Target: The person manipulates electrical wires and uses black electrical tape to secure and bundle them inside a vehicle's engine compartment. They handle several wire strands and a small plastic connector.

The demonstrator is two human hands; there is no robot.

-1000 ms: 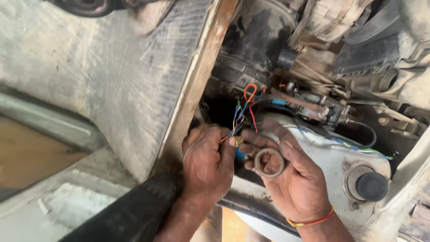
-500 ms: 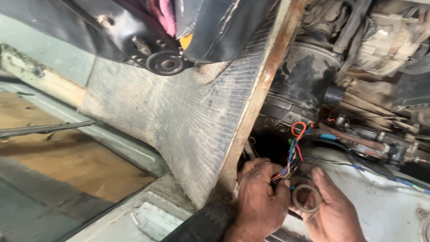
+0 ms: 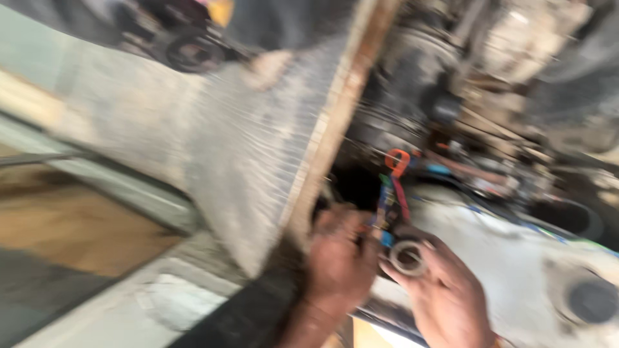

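Bundle of coloured wires (image 3: 392,193) — red loop on top, blue and green strands below — rises out of the dark gap beside the engine (image 3: 412,109), just above both hands. Frame badly motion-blurred; fine detail lost.

Left hand (image 3: 338,261): fingers curled in, closed about the lower end of the wires as far as the blur lets me judge. Right hand (image 3: 442,293): thumb and forefinger pinched on a small pale ring (image 3: 407,256), probably a roll of tape, remaining fingers spread loosely over the white panel (image 3: 516,258). Ring sits just beside the foot of the wires, touching or nearly so; cannot tell which.

Outward: grey ribbed slab (image 3: 238,174) with a rusty edge runs diagonally down to the left hand. Round dark cap (image 3: 590,299) near the panel's lower right corner. Wooden floor (image 3: 71,238) at far left.

Risks, as judged:
- Ring held by two fingertips only, right above the dark gap; a slip would drop it in, hard to get back.
- Wires are thin and bunched; a hard pull by the left hand could break a strand or loosen a joint.
- The slab's rusty edge lies against the left hand's knuckles; scrape likely if the hand jerks.
- The head is moving, so the hands work half-watched.

Against half a second ago: hands, ring and wires keep the same arrangement. View has swung slightly, the picture has gone from sharp to smeared, and the round cap now shows.
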